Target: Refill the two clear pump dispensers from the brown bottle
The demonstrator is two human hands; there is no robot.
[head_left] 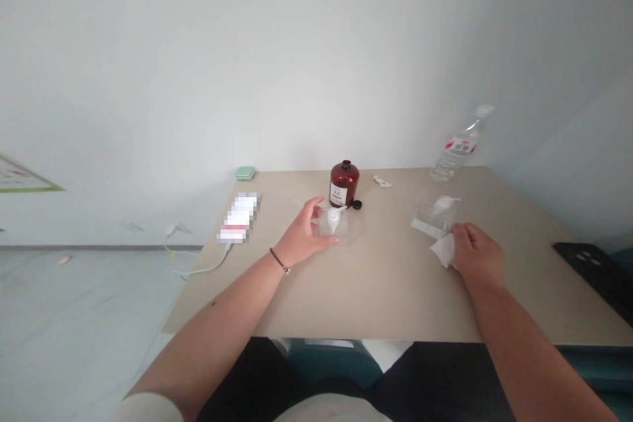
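Observation:
My left hand [304,231] is curled round a clear pump bottle [326,227] with a white pump head, thumb on the near side and fingers on the far side. Just behind it stands a dark red-brown bottle [345,178] with a white label and an uncapped neck. A small black cap [357,204] lies beside that bottle. My right hand [477,252] is closed on a crumpled white tissue [444,250]. Right behind the tissue is a second clear pump bottle [428,217] with a white pump head and a pale label.
A clear water bottle [457,148] stands at the back right. A small white scrap [382,181] lies near the wall. On the left are a phone [240,217] on a white cable [210,268] and a small green case [244,173]. A black flat object [588,270] lies at the right edge.

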